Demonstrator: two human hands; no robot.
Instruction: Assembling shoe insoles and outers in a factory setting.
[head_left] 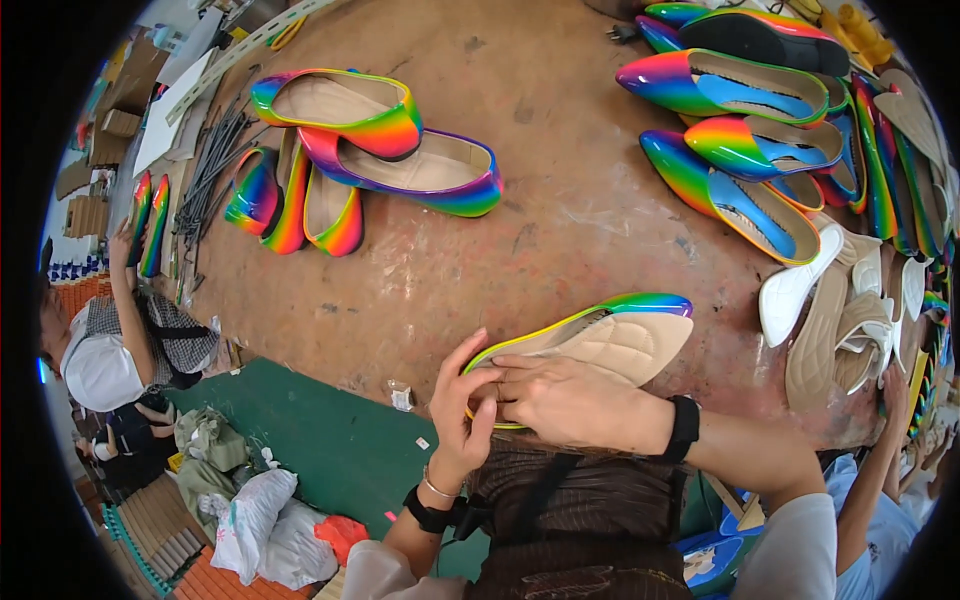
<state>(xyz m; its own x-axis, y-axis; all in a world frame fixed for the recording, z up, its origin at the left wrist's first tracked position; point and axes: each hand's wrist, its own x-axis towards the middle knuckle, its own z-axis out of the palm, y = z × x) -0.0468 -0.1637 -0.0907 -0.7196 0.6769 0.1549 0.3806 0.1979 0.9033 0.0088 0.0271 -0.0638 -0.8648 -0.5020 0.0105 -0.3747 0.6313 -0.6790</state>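
At the near edge of the table a rainbow flat shoe (650,303) lies with its toe pointing right. A beige quilted insole (625,348) is partly in it, its front end lying over the toe. My left hand (463,408) grips the shoe at its heel end, fingers on the far side and thumb near. Reaching across from the right, my right hand (565,402) has its fingers bent inside the heel end, pressing on the insole. Those fingertips are partly hidden.
Rainbow flats with beige insoles (420,170) stand at the back left. Flats with blue inner soles (755,90) are piled at the back right, above loose beige insoles (820,340). Co-workers sit left and right; one wears a white cap (103,368). White sacks (255,520) lie on the green floor.
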